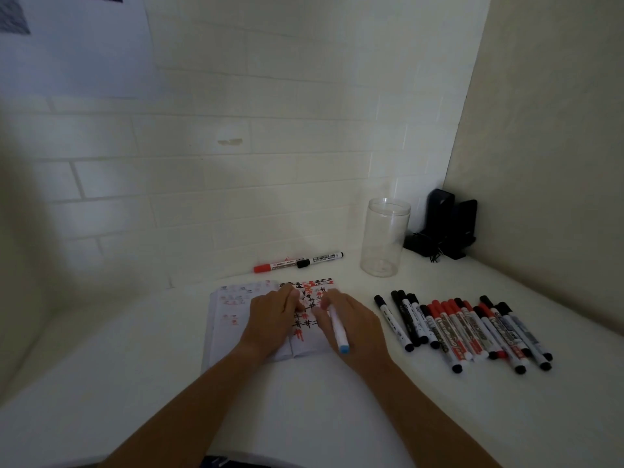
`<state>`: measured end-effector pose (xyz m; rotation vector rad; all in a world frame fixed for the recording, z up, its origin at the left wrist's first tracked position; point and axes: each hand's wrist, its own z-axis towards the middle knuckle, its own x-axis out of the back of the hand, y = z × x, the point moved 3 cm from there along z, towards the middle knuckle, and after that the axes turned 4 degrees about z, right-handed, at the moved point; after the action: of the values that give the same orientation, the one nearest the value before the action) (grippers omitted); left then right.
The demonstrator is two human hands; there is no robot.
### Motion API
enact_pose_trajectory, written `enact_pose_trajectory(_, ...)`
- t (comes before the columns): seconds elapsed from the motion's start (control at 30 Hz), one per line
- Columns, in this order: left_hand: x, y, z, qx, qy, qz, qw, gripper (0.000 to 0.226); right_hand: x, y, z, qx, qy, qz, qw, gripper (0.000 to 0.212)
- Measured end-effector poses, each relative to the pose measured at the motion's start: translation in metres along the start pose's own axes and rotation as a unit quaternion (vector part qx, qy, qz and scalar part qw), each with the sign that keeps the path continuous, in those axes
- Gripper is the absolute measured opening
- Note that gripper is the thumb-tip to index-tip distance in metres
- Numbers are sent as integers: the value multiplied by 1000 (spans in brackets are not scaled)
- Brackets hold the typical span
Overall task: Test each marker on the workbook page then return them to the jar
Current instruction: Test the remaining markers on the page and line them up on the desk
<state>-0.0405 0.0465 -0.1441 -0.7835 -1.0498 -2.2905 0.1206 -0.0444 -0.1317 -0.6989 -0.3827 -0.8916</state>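
The workbook [256, 319] lies open on the white surface [135, 366], its right page filled with rows of black and red test marks. The left hand [270, 315] rests on the page with its fingers bent down against the paper, steadying it; it holds nothing.

Just to the right, the right hand [351, 319] pinches a marker [337, 327] between thumb and fingers in a writing grip. The marker has a white barrel and a blue end. Its long axis runs from the tip, hidden behind the fingers at the page, back toward the person, blue end nearest the camera. Whether the tip touches the paper cannot be told.

Behind the workbook, two more markers [299, 263], one red-capped and one black-capped, lie end to end near the wall.

The jar [385, 238], clear and apparently empty, stands upright beyond and to the right of the right hand, which is the nearer hand for the return move.

Further right, a row [462, 329] of black- and red-capped markers lies side by side on the surface.
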Motion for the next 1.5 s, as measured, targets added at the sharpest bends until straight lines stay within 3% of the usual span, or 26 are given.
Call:
enact_pose_trajectory(0.1,0,1,-1,4,-11,-4,1000,41,0,-2,0,-55,-59,146,986,5)
enact_pose_trajectory(0.2,-1,0,0,8,-16,-3,1000,39,4,1,-1,-111,-71,223,966,10)
enact_pose_trajectory(0.27,-1,2,0,9,-18,1,1000,38,7,3,0,-122,-59,230,964,2)
enact_pose_trajectory(0.33,-2,1,0,6,-14,5,1000,37,7,4,1,-131,-47,211,968,15)
enact_pose_trajectory(0.53,-1,2,0,6,-18,2,1000,35,5,6,0,-187,-95,208,955,12)
enact_pose_trajectory(0.73,-2,2,0,6,-20,-3,1000,35,6,10,0,-202,-56,182,961,17)
enact_pose_trajectory(0.87,-1,3,-1,2,-20,-8,1000,35,5,1,-1,-187,-115,213,952,9)
enact_pose_trajectory(1.03,-1,1,-1,-7,-24,-2,1000,31,1,19,-1,-228,-56,175,956,26)
enact_pose_trajectory(1.17,-2,2,0,-24,-24,6,999,23,2,11,0,-213,-73,231,946,11)
enact_pose_trajectory(1.3,-1,1,0,-34,-23,13,999,23,1,8,-1,-222,-104,243,938,9)
enact_pose_trajectory(1.5,5,7,-1,-57,-24,7,998,18,4,14,-1,-239,-60,235,940,13)
